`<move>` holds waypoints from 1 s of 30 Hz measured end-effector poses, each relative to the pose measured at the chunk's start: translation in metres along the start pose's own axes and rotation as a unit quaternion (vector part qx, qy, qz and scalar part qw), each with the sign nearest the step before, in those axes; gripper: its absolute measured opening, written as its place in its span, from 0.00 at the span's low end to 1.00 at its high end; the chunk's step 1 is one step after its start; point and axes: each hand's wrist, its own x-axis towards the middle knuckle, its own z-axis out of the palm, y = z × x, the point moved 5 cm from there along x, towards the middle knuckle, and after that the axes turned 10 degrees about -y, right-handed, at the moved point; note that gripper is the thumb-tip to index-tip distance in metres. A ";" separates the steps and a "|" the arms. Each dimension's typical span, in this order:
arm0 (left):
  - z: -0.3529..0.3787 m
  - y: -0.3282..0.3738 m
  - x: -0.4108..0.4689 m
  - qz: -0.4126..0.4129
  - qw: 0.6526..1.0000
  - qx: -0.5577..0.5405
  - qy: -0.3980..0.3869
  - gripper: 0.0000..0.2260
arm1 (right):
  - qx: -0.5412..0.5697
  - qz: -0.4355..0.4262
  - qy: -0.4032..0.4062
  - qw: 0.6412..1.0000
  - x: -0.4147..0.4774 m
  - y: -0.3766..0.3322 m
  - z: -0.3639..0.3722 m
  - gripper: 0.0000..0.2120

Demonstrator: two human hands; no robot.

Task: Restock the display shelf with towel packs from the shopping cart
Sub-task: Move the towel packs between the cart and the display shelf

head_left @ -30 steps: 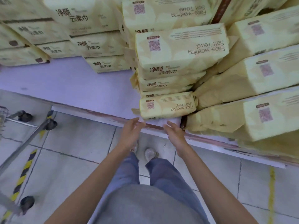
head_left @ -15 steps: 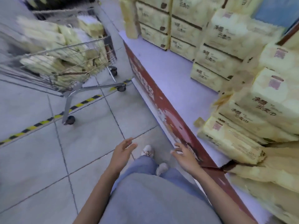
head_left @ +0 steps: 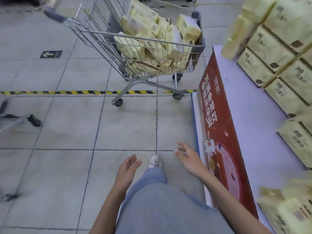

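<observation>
As I look down the aisle, a second wheeled frame (head_left: 18, 119) pokes in at the left edge, low enough, I judge, to catch a foot. Striped tape (head_left: 76, 92) crosses the floor. Beyond it, far centre, stands the cart (head_left: 99, 22), heaped with yellow packs (head_left: 130, 46) lying at loose angles. Pulling one out could spill its neighbours over the rim, and a tug may set the cart rolling. Near centre, my left hand (head_left: 126, 169) hangs with fingers relaxed, holding nothing. My right hand (head_left: 189, 159) is spread, also empty, just beside the shelf (head_left: 236, 102) on the right. Its stacks (head_left: 270, 53) look uneven, and a leaning pack (head_left: 236, 32) at the far end might topple if nudged.
</observation>
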 end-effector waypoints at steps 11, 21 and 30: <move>-0.038 0.114 0.107 0.035 0.997 0.042 -0.059 0.21 | 0.021 0.021 -0.002 1.000 0.095 -0.066 -0.010 0.20; -0.047 0.231 0.211 0.061 0.995 0.035 -0.070 0.21 | 0.030 0.048 0.017 0.998 0.189 -0.116 -0.058 0.19; -0.082 0.307 0.294 0.031 0.999 -0.037 -0.018 0.20 | 0.014 0.011 0.000 1.000 0.326 -0.225 -0.128 0.18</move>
